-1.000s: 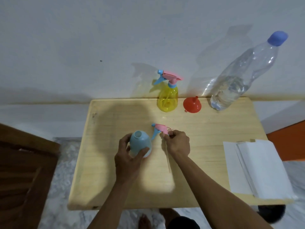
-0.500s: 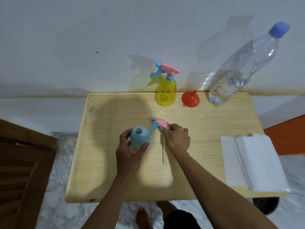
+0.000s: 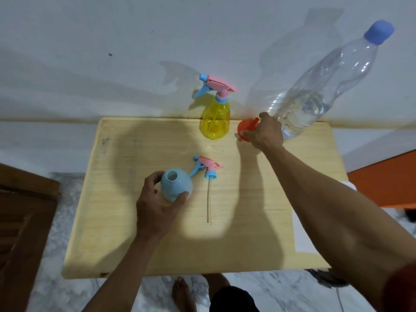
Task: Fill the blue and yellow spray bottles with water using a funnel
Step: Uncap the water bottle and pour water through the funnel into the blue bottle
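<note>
Early going: the opaque blue plastic spray bottle (image 3: 176, 185) stands uncapped in the left hand (image 3: 157, 200)'s grip mid-table, while the right hand (image 3: 265, 131) clasps the small red funnel (image 3: 245, 128). The capped translucent yellow spray bottle (image 3: 215, 121) waits; no water is poured.

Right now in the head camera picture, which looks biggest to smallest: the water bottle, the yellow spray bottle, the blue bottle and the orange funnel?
1. Water bottle, clearly biggest.
2. Yellow spray bottle.
3. Blue bottle, though it sits nearer the camera and has no sprayer on, so this is unsure.
4. Orange funnel, partly hidden by the right hand.
</note>
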